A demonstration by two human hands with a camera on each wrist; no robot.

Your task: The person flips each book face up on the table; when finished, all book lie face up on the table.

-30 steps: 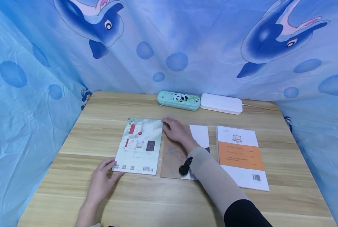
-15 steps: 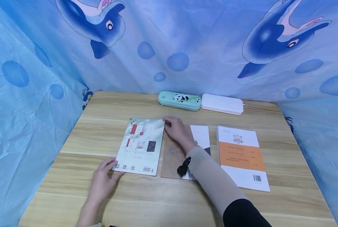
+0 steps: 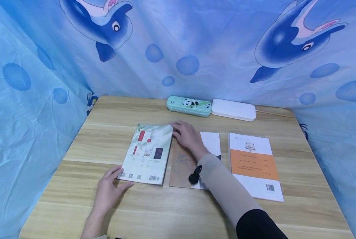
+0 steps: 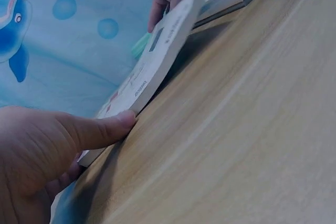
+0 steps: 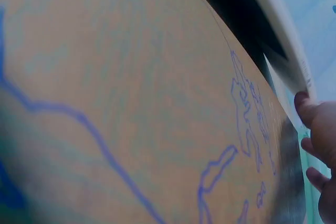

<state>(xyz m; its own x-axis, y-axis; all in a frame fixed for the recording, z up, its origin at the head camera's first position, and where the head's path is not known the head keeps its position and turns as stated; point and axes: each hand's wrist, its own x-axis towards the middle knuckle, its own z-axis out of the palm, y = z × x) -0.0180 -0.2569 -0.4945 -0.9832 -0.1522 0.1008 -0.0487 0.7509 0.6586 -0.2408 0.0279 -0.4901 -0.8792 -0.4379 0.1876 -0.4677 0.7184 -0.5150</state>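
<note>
A pale green-white book (image 3: 148,156) lies back cover up on the table's left part, its right side raised off the wood. My left hand (image 3: 109,191) grips its lower left corner, with fingers at the left edge and thumb (image 4: 123,120) along the bottom edge. At the upper right corner my right hand (image 3: 188,136) pinches the book; the thumb (image 5: 302,100) shows against the raised edge. Under the right forearm lies a brown and white book (image 3: 180,167), partly hidden. Blue outlines cover its brown part in the right wrist view.
A thick white book with an orange band (image 3: 255,166) lies at the right. Along the back are a mint panda pencil case (image 3: 188,106), a white flat case (image 3: 233,109) and a thin stick (image 3: 274,114). A blue dolphin curtain (image 3: 222,43) hangs behind the table.
The right side of the pale book has come up from the table, lifted by my right hand. My left hand stays at the lower left corner, its thumb spread slightly farther right.
</note>
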